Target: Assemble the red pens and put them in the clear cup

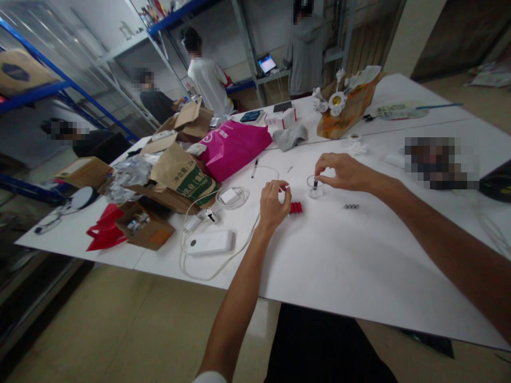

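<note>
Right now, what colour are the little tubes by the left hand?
Red tubes; head view shows them.

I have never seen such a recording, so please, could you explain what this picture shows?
No machine here: a person wears the camera on the head, looking forward and down. The right hand's grip seems closed on a small dark piece, inside or behind a clear cup. The left hand's grip is beside red cylinders; whether it holds anything is unclear. Both hands are bare. The white table also bears silvery cylinders, a white box and a pink bag.
</note>
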The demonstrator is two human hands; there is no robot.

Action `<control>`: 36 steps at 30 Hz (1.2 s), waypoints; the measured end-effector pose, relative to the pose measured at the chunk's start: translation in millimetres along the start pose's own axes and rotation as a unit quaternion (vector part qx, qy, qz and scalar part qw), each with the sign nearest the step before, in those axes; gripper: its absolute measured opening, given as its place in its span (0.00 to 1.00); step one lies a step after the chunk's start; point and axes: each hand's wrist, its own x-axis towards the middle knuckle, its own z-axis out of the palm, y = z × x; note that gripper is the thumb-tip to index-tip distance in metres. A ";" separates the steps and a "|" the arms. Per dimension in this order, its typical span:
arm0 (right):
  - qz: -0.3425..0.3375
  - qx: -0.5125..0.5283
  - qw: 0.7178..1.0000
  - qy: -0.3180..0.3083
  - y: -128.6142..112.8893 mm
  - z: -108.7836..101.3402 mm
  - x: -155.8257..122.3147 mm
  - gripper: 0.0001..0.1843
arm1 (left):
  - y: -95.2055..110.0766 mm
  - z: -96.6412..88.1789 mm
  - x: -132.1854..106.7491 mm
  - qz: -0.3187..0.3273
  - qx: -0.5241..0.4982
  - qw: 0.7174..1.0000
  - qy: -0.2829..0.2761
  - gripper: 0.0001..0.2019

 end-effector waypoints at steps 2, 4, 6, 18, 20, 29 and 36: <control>0.004 0.008 1.000 0.014 -5.3 -6.5 1.2 0.10 | 0.3 0.1 0.1 0.002 -0.002 1.000 0.003 0.03; 0.009 0.018 0.999 0.033 -13.9 -17.0 2.2 0.10 | 0.6 -0.2 0.2 0.000 -0.003 1.000 0.004 0.04; 0.014 0.028 0.998 0.054 -24.8 -30.3 2.6 0.11 | 0.9 -0.9 0.4 -0.003 -0.003 1.000 0.005 0.03; 0.125 0.288 0.940 0.138 -69.9 -37.4 -2.0 0.22 | 26.1 0.4 -1.1 0.051 -0.068 0.996 0.025 0.21; 0.137 0.311 0.932 0.127 -74.5 -27.4 -4.1 0.24 | 30.9 1.6 -2.4 0.058 -0.085 0.994 0.031 0.20; 0.211 0.296 0.911 0.193 -84.0 -5.0 -44.8 0.24 | 39.6 3.7 -4.2 0.075 -0.099 0.992 0.036 0.08; 0.260 0.314 0.876 0.257 -72.2 15.5 -99.3 0.21 | 43.5 6.1 -5.0 0.096 -0.093 0.991 0.031 0.07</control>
